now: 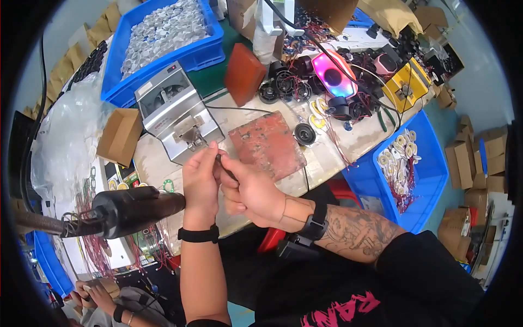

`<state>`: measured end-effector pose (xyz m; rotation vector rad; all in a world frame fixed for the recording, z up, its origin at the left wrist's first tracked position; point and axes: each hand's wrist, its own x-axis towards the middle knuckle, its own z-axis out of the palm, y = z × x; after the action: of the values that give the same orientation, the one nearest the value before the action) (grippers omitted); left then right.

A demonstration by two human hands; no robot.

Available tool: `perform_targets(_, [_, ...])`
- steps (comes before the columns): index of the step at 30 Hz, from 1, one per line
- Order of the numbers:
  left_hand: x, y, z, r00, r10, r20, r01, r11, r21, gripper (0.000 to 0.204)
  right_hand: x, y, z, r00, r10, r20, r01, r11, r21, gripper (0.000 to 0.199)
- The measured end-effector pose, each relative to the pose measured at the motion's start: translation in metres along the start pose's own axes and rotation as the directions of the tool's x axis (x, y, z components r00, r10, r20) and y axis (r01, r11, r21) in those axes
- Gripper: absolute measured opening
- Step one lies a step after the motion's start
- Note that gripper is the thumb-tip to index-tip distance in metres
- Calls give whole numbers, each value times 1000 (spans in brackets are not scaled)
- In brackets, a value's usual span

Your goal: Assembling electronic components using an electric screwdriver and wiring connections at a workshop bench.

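Your left hand and right hand are pinching a thin dark piece, too small to tell its material. Just beyond them a brushed silver metal machine is gleaming dully, and a worn red slab is showing a rough, scuffed, matt face. The pale worktop is looking stained and matt. Glossy blue plastic crates are shining; a brown cardboard box is lying matt beside crinkled clear plastic film.

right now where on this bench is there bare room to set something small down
Bare tabletop shows right of the red-brown pad, below the small round speaker. Another strip lies left of the silver machine. The far side around the glowing speaker is crowded with wires.
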<state>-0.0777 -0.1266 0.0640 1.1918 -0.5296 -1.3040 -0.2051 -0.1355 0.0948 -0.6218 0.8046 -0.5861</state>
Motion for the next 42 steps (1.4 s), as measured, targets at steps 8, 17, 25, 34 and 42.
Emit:
perform_targets(8, [-2, -8, -15, 989, 31, -144, -22, 998, 60, 35, -4, -6, -5, 996, 65, 64, -60, 995, -77, 51])
perform_targets(17, [-23, -13, -37, 957, 19, -289, -16, 1000, 12, 30, -24, 1, -6, 978, 56, 201, 14, 944, -330, 54])
perform_targets(25, [-97, -23, -33, 980, -152, -126, 152, 988, -12, 23, -85, -11, -83, 851, -225, 474, 513, 164, -843, 29])
perform_targets(34, [-192, -55, -46, 929, -368, -38, 360, 876, 320, 16, -114, -43, -167, 904, -416, -94, 68, 357, -932, 29])
perform_targets(42, [-255, -159, -126, 974, -26, -226, 173, 731, 660, 11, -54, -88, -208, 800, -590, 109, 60, -103, -993, 29])
